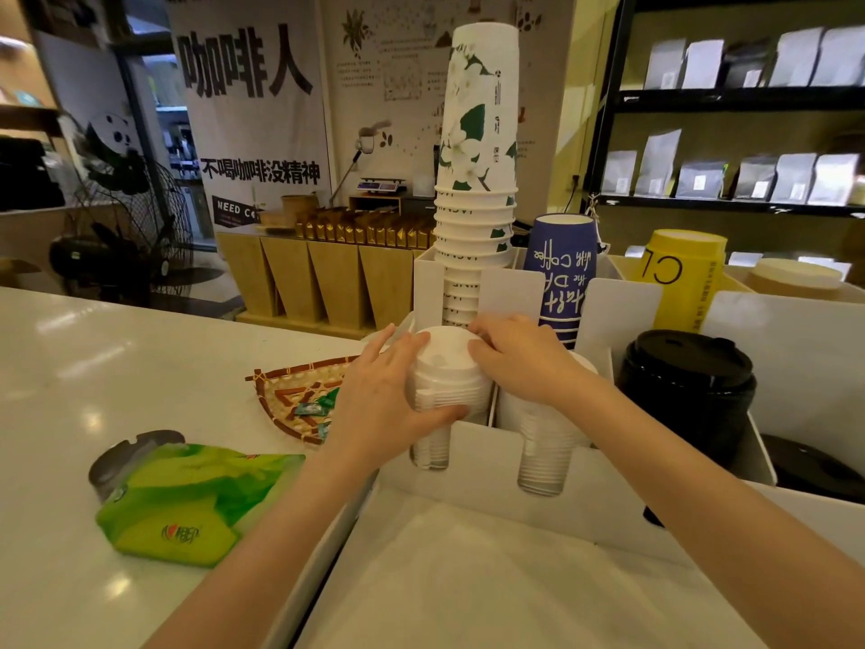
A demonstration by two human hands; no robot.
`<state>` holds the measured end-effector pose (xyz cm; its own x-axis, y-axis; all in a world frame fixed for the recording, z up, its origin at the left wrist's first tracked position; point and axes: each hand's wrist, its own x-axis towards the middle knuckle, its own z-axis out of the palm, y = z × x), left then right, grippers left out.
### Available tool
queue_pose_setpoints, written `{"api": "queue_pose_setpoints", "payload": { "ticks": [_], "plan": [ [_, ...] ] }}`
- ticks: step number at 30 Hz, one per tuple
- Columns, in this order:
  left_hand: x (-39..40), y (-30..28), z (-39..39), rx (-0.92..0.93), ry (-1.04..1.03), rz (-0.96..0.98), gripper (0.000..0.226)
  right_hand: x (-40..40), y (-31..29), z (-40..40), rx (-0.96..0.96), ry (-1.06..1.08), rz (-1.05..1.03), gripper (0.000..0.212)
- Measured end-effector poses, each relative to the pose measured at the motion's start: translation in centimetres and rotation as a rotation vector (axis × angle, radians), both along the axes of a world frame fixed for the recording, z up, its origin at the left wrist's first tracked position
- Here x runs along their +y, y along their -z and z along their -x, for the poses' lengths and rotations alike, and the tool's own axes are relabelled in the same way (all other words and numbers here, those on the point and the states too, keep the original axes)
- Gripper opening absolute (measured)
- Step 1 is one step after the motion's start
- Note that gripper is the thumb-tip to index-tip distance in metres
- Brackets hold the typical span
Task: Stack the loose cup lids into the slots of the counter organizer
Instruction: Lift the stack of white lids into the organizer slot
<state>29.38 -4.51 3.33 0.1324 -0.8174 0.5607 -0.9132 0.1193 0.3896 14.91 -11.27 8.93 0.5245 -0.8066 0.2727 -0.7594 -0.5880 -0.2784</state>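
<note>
Lids: stack of white plastic cup lids [447, 367] is sitting in the front-left slot of the white card counter organizer [487, 466], its upper part rising above the slot's front wall.
Left hand [374, 395]: fingers are wrapping the stack's left side, thumb pressing low at the front, clamping it so that the lids are not toppling.
Right hand [519, 358]: fingers are curling over the top lid's right rim, apparently squaring and pressing the pile down.
Neighbouring slot: second white lid stack [545, 442] is standing just beside, under the right wrist.
Edges: tall column of white floral paper cups [477, 180] is rising right behind the hands; black lid stack [688, 391] is filling the slot to the right.
Open room: white glossy surface [93, 367] to the left is offering space, beyond the woven bamboo tray [290, 391] and green tissue pack [187, 498].
</note>
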Motion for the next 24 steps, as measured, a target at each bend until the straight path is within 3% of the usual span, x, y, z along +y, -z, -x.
{"api": "queue_pose_setpoints", "payload": {
  "ticks": [9, 15, 21, 24],
  "plan": [
    [-0.4, -0.2, -1.0, -0.123, 0.032, -0.137, 0.083, -0.1, 0.4, -0.4, 0.138, -0.024, 0.083, 0.035],
    [-0.6, -1.3, -1.9, -0.195, 0.106, -0.303, 0.096, 1.2, 0.0, -0.6, 0.302, 0.028, 0.197, 0.034],
    [-0.4, -1.2, -1.6, -0.159, 0.125, -0.327, 0.102, 3.0, 0.1, -0.8, 0.441, 0.065, 0.354, 0.032],
    [0.1, -1.1, -1.3, -0.154, 0.125, -0.335, 0.104, 2.9, 0.5, -0.4, 0.404, 0.043, 0.327, 0.034]
  ]
}}
